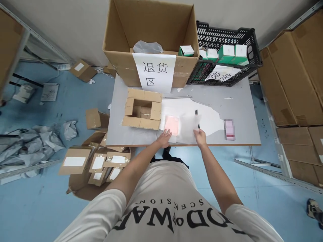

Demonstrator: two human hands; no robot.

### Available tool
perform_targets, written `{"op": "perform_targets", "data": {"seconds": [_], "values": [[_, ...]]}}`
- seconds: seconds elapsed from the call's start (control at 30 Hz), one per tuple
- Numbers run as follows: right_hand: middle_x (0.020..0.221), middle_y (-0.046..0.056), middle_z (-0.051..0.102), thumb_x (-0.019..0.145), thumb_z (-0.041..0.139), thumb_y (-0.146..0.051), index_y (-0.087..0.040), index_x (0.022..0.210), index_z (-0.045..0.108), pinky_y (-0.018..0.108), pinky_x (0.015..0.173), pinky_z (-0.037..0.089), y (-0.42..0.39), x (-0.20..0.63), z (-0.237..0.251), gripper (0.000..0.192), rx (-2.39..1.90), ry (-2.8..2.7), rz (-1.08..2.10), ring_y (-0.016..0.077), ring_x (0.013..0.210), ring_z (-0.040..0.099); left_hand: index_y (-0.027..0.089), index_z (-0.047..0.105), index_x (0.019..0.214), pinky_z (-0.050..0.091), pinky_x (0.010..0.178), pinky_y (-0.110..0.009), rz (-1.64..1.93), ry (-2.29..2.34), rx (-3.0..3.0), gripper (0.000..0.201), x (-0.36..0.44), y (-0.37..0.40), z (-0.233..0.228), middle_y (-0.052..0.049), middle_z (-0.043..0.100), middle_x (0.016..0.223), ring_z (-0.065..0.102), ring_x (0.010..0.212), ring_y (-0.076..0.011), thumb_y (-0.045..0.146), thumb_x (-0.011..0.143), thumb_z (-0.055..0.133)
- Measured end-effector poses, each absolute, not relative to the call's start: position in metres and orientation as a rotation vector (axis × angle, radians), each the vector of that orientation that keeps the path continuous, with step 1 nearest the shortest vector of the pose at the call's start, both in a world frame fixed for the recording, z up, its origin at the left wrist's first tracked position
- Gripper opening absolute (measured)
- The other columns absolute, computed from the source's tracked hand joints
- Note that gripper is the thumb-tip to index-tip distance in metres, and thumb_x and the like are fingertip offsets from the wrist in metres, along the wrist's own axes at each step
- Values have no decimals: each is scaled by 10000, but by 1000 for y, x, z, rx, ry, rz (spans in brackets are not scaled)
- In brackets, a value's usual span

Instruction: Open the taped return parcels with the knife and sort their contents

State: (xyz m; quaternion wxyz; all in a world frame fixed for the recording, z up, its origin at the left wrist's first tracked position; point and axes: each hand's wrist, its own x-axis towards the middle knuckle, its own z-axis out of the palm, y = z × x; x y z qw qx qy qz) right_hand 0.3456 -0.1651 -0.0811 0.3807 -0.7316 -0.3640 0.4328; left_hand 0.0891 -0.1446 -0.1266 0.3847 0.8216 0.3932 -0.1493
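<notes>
My left hand point(165, 137) lies with fingers stretched out on the lower edge of a flat pink sheet point(171, 123) near the table's front edge. To the right of it, my right hand point(200, 137) pinches the right side of a thin translucent sheet point(186, 126), perhaps a plastic bag. That translucent sheet reaches leftward to the pink one; how far they overlap is unclear. Beneath both is a white sheet point(210, 119). An open small cardboard box point(142, 123) stands left of the pink sheet, flaps folded out.
A large cardboard box point(118, 64) with a paper sign stands at the back. Beside it, a black crate point(254, 50) holds green-and-white boxes. A phone-like pink item point(229, 129) lies at right. Cartons point(75, 158) crowd the floor at left.
</notes>
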Motion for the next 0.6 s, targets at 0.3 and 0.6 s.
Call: {"op": "perform_targets", "data": {"seconds": [0.3, 0.6], "values": [[946, 26, 719, 650, 697, -398, -202, 1023, 647, 384, 858, 500, -138, 262, -73, 425, -1393, -700, 1780, 213, 861, 662, 56, 183, 1449, 140, 1123, -470, -311, 957, 2095, 837, 89, -140, -136, -182, 30, 1543, -31, 1407, -359, 252, 718, 541], [1088, 58, 671, 848, 482, -441, -200, 877, 691, 382, 1016, 379, -118, 237, -112, 321, -1689, -1041, 1616, 194, 1111, 561, 135, 438, 1316, 254, 1103, -409, -180, 1022, 2008, 646, 87, -144, -135, -130, 450, 1388, 336, 1330, -280, 249, 698, 588]]}}
